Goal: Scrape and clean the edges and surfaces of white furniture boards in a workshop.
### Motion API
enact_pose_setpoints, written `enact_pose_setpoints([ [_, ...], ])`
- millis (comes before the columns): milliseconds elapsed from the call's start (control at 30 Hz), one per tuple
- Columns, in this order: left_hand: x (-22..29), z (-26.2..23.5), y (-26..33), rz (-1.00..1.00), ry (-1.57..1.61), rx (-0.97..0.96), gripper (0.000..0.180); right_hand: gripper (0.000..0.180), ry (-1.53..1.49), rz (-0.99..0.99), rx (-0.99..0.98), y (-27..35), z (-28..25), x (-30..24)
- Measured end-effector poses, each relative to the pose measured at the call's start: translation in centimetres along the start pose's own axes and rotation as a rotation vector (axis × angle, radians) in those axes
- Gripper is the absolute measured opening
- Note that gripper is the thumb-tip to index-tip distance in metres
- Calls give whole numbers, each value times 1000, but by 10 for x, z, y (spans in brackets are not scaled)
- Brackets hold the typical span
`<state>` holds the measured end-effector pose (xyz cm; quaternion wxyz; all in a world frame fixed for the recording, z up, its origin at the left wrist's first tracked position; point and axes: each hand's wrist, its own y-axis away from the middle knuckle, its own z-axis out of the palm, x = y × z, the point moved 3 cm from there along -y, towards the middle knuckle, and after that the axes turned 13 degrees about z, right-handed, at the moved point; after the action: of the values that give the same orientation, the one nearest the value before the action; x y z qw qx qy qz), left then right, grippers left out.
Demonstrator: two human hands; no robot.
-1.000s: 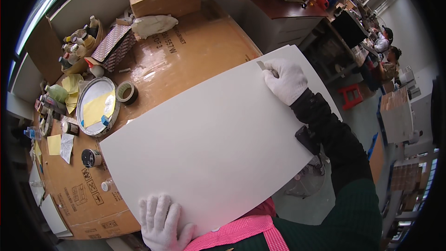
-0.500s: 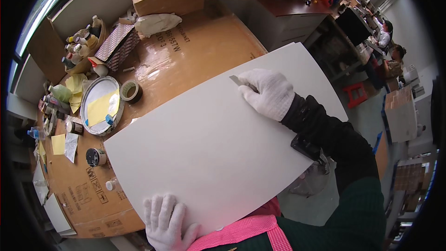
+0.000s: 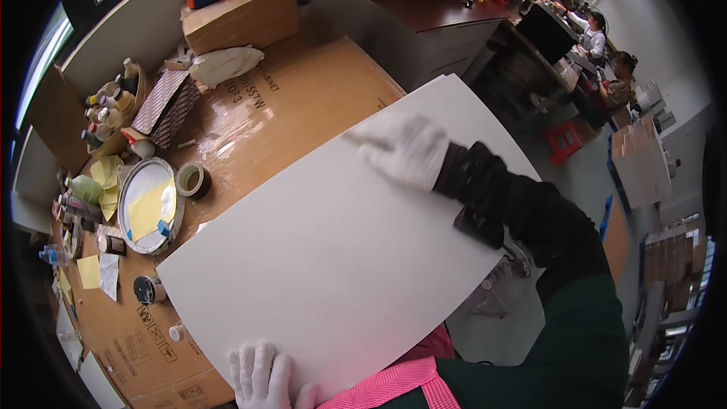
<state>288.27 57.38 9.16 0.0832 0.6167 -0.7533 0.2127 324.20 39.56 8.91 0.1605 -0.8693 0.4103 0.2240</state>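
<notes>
Resting flat on white board [image 3: 326,257]: right hand [image 3: 401,153], seemingly unclenched | left hand [image 3: 261,375] splayed | cardboard-covered table [image 3: 295,98]

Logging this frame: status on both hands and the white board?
Left hand gloved, flat on near edge of white board. Right hand gloved, on board's upper face, blurred. Tape roll and round tray lie beside it.

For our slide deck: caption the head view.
Gloved right hand sweeps across a white board; left hand steadies its near edge.

A tape roll [image 3: 192,179] lies beside a round tray [image 3: 129,191].
</notes>
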Motion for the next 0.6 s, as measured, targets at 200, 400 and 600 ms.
enact_pose_setpoints([
  [200, 4, 0, -4, 16, 8, -14, 60, 28, 232, 343, 190, -15, -66, 106],
  [400, 10, 0, -10, -20, -25, -61, 62, 28, 257, 386, 313, -17, -83, 136],
  [600, 9, 1, -7, -13, -41, -54, 63, 27, -2, 19, -24, 15, -14, 26],
])
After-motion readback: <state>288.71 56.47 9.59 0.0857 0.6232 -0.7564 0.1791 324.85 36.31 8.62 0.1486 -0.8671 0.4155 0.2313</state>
